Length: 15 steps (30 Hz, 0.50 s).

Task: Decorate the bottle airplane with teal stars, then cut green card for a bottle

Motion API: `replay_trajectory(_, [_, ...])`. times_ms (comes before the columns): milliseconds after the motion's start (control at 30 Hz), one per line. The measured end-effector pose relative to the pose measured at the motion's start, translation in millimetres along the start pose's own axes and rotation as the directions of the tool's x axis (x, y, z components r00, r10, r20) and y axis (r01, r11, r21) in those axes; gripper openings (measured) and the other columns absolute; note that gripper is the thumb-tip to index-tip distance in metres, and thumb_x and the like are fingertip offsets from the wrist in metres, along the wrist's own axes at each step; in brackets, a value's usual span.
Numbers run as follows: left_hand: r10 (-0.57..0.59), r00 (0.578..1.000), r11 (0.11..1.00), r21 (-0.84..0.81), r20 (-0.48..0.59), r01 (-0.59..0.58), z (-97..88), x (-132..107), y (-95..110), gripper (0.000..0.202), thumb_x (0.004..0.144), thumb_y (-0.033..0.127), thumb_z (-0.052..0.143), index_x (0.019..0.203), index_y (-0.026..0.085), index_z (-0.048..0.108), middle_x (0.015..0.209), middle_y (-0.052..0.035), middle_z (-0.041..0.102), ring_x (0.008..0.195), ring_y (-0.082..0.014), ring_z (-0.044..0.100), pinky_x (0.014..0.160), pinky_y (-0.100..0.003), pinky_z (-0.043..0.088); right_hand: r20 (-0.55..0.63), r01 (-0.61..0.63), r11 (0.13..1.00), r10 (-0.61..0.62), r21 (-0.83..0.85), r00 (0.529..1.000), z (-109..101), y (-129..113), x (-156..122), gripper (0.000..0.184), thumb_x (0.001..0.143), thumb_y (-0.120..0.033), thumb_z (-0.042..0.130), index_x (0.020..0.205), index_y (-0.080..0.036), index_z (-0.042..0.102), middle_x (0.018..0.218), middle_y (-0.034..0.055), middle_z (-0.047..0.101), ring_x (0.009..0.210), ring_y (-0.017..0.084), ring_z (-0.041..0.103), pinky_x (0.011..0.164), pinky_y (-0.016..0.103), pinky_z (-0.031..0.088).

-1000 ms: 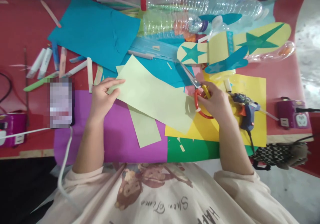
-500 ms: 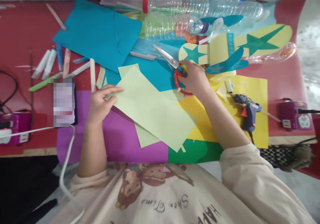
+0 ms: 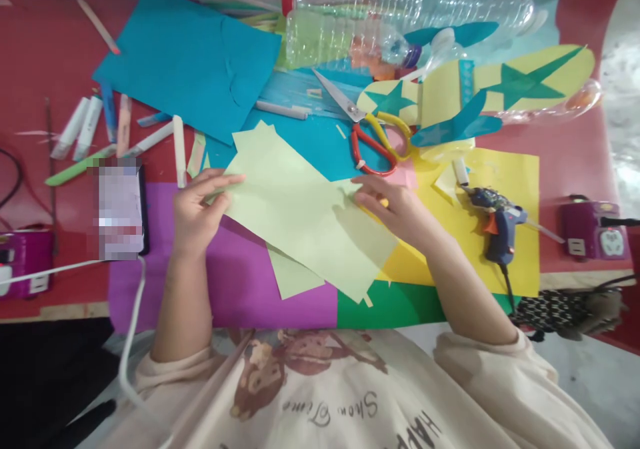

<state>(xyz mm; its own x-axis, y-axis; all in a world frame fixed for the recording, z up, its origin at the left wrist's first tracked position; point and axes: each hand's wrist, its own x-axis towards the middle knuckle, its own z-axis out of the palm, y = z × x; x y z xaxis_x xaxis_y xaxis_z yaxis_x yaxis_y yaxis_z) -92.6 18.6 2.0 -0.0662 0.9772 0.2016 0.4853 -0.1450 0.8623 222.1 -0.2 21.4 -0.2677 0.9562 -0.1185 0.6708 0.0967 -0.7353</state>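
Observation:
My left hand point(image 3: 199, 205) pinches the left corner of a pale green paper sheet point(image 3: 295, 209), thumb and fingers close around the edge. A second pale green sheet point(image 3: 293, 279) shows partly beneath it. Over the right side of the sheet hovers my right hand point(image 3: 393, 209), fingers bent and apart, holding nothing; whether a fingertip touches the paper I cannot tell. Just beyond that hand lie scissors point(image 3: 357, 115) with red and yellow handles, blades partly spread, on blue paper point(image 3: 310, 149).
A glue gun point(image 3: 500, 225) rests on yellow paper point(image 3: 525, 195) to the right. Clear plastic bottles point(image 3: 350, 35) line the back beside a yellow paper shape with green stars point(image 3: 535, 82). Glue sticks and markers point(image 3: 87, 129) and a phone point(image 3: 123, 209) with a white cable lie left.
My right hand has let go of the scissors, leaving them on the blue paper, and has come down towards the pale green sheet. My left hand keeps its hold on the sheet.

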Motion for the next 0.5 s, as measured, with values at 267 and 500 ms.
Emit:
replay_trajectory(267, [-0.042, 0.986, 0.994, -0.105, -0.159, 0.025, 2.3, 1, -6, 0.026, 0.075, 0.022, 0.063, 0.094, 0.034, 0.076, 0.101, 0.0049, 0.072, 0.102, -0.0203, 0.065, 0.078, -0.036, 0.055, -0.086, -0.282, 0.958, 0.286, 0.052, 0.954, -24, 19, -52, 0.034, 0.079, -0.05, 0.063, 0.091, -0.019, 0.069, 0.06, -0.0007, 0.057, 0.053, 0.014, 0.047, 0.051, 0.027, 0.039])
replay_trajectory(500, [-0.029, 0.997, 0.995, -0.088, 0.075, 0.036, 12.6, -3, 1, 0.019, 0.079, 0.033, 0.068, 0.095, 0.03, 0.077, 0.1, -0.0017, 0.07, 0.096, -0.0184, 0.063, 0.082, -0.03, 0.054, -0.487, -0.274, 0.94, 0.339, 0.202, 0.805, -24, 24, -48, 0.019, 0.074, -0.036, 0.064, 0.087, -0.022, 0.066, 0.074, 0.0037, 0.066, 0.061, 0.017, 0.058, 0.054, 0.031, 0.047])
